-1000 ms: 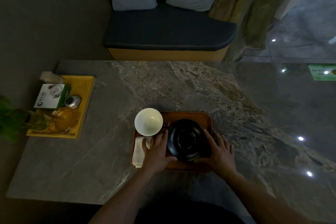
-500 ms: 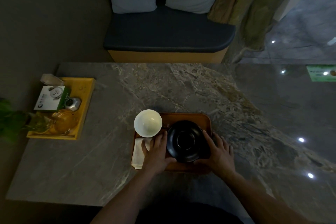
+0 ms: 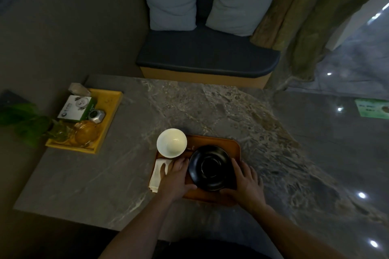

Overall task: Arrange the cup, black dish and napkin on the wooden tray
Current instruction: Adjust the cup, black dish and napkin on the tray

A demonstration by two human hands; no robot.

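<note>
A wooden tray (image 3: 232,145) lies on the marble table near me. The black dish (image 3: 211,167) sits on its middle and right part. My left hand (image 3: 175,178) grips the dish's left rim and my right hand (image 3: 245,184) its right rim. A white cup (image 3: 171,142) stands upright at the tray's far left corner. A folded white napkin (image 3: 156,174) lies along the tray's left edge, partly under my left hand.
A yellow tray (image 3: 106,120) with a green box, a small metal tin and glassware stands at the table's left, beside a green plant (image 3: 25,121). Beyond the table is a bench (image 3: 206,54) with two cushions. The marble tabletop (image 3: 210,107) stretches to the right.
The hands, dish, cup and napkin hold their places on the tray. Only the head view has tilted upward, showing more of the bench and cushions.
</note>
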